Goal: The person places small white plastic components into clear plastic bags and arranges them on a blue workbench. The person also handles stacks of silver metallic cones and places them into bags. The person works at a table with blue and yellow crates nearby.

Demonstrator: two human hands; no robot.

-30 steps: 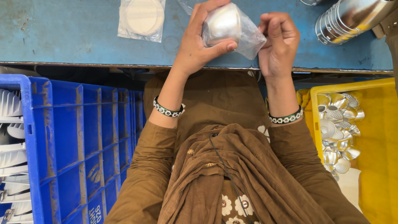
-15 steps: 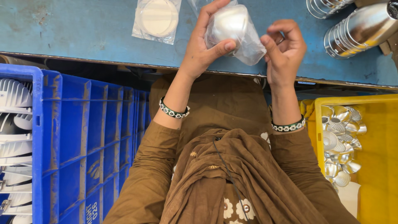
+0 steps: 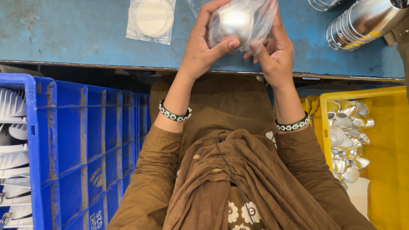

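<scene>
Both hands, left [image 3: 204, 47] and right [image 3: 275, 53], curl closed around a shiny round metal cup [image 3: 232, 21] wrapped in a crinkly clear bag [image 3: 260, 12] above the blue table [image 3: 76, 38].

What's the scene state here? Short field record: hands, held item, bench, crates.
left hand: grips a silvery round part inside a clear plastic bag
right hand: fingers on the same bag
bench: blue, bears a bagged white disc and a stack of metal cups
blue crate: white finned parts
yellow crate: shiny reflectors
</scene>
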